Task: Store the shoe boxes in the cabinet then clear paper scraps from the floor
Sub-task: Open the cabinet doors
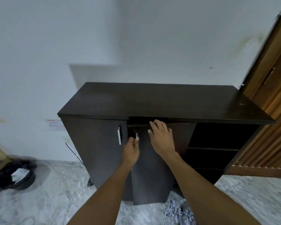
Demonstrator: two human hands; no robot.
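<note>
A dark brown cabinet [161, 101] stands against the white wall. Its left door [97, 143] is closed, and the middle door [151, 172] stands ajar. My left hand [131, 150] pinches that door's small metal handle [137, 136]. With straight fingers, my right hand [161, 137] lies flat on the top part of the same door. The open right section [217, 143] is dark with shelves; no shoe box shows. Crumpled paper scraps [177, 213] lie on the marble floor below the door.
A black bin [16, 176] lined with a bag and holding white paper sits on the floor at left. A wooden door [272, 88] leans behind the cabinet's right end. Cables [75, 153] hang down the wall beside the cabinet's left side.
</note>
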